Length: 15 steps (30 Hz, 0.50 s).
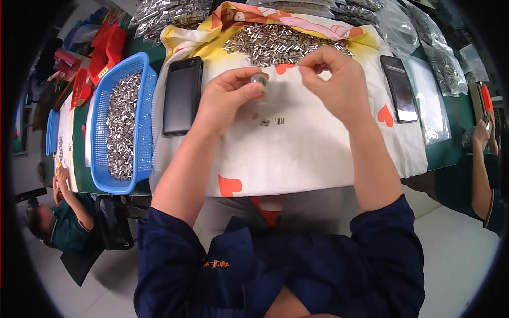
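Between the thumb and fingers of my left hand (225,95) is a small round silvery piece (260,79) with a dark centre; its exact kind I cannot make out. My right hand (339,85) is raised over the cloth with thumb and fingertips curled together in a pinch. Whatever lies in that pinch is too small to tell. Just beyond both hands spreads a heap of small shiny metal sleeves (275,45). A few loose metal sleeves (279,121) rest on the white cloth (302,153) below my hands.
A blue plastic basket (98,143) full of small metal parts stands at left, beside a black case (183,95). At right lie a phone (398,87) and clear plastic bags (432,116). Bagged parts (440,63) line the back. Co-workers (74,217) sit at both sides.
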Tool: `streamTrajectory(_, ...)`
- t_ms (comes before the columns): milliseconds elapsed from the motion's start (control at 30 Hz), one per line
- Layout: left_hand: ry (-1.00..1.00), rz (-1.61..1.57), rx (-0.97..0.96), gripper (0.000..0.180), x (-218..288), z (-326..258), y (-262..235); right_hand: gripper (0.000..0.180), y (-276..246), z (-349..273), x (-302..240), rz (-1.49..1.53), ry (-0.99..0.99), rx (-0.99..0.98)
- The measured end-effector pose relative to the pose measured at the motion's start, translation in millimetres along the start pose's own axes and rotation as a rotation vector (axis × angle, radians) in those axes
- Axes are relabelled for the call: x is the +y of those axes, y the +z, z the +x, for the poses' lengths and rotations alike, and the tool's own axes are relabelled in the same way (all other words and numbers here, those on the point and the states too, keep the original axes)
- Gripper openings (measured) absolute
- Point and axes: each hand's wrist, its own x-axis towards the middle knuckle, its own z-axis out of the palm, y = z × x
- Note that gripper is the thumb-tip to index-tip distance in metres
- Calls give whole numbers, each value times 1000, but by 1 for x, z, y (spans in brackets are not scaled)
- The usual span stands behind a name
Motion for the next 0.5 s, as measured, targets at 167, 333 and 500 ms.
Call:
streamTrajectory(167, -55, -103, -78, 31, -2, -2, 7, 11, 6, -1, 10, 80, 143, -114)
streamTrajectory(333, -34, -216, -214, 30, -5, 0, 5, 16, 0, -1, 9, -153, 89, -152)
streamTrajectory(500, -43, -236, -206, 27, -13, 5, 3, 16, -5, -11, 23, -325, 142, -130)
